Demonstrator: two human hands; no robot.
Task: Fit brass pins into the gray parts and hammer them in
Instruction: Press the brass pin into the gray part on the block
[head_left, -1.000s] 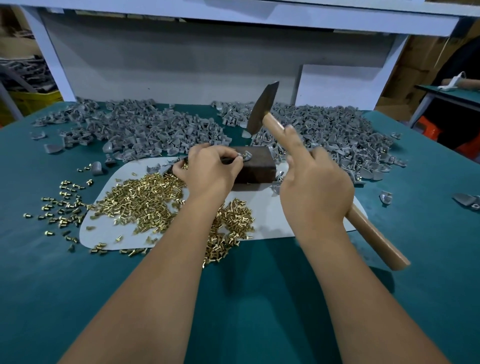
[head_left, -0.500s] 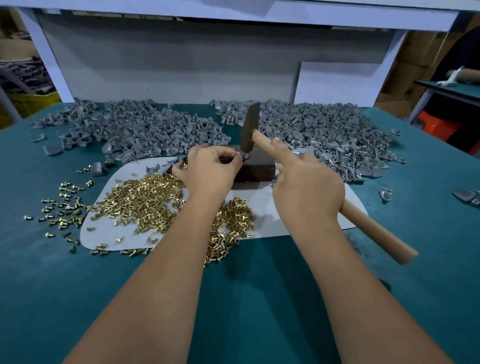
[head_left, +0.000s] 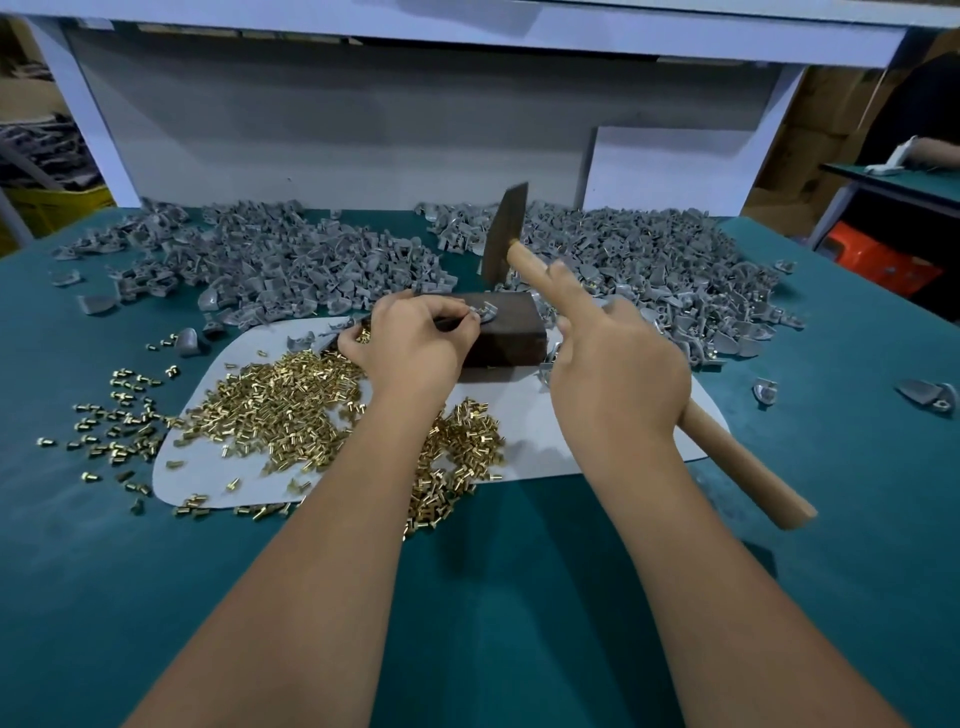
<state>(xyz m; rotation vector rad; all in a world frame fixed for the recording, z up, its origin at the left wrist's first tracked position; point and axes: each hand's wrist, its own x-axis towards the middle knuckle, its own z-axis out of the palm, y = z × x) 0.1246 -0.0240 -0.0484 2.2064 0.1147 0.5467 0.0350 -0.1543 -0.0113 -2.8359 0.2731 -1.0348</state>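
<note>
My left hand (head_left: 410, 348) pinches a gray part (head_left: 484, 313) against the top of a dark block (head_left: 506, 332) in the middle of the table. My right hand (head_left: 618, 364) grips the wooden handle of a hammer (head_left: 503, 234), index finger stretched along the handle. The hammer head hangs a little above the block and the part. A heap of brass pins (head_left: 291, 400) lies on a white sheet (head_left: 524, 436) under my left forearm. Whether a pin sits in the held part is too small to tell.
Two big piles of gray parts (head_left: 291, 265) and gray parts (head_left: 649, 270) fill the back of the green table (head_left: 519, 597). Loose pins (head_left: 114, 415) are scattered left of the sheet. Stray gray parts (head_left: 927, 395) lie at the right edge. A white shelf frame (head_left: 467, 31) stands behind.
The hammer head came down onto the part on the block half a second ago and has now risen above it again. My left hand stayed on the part.
</note>
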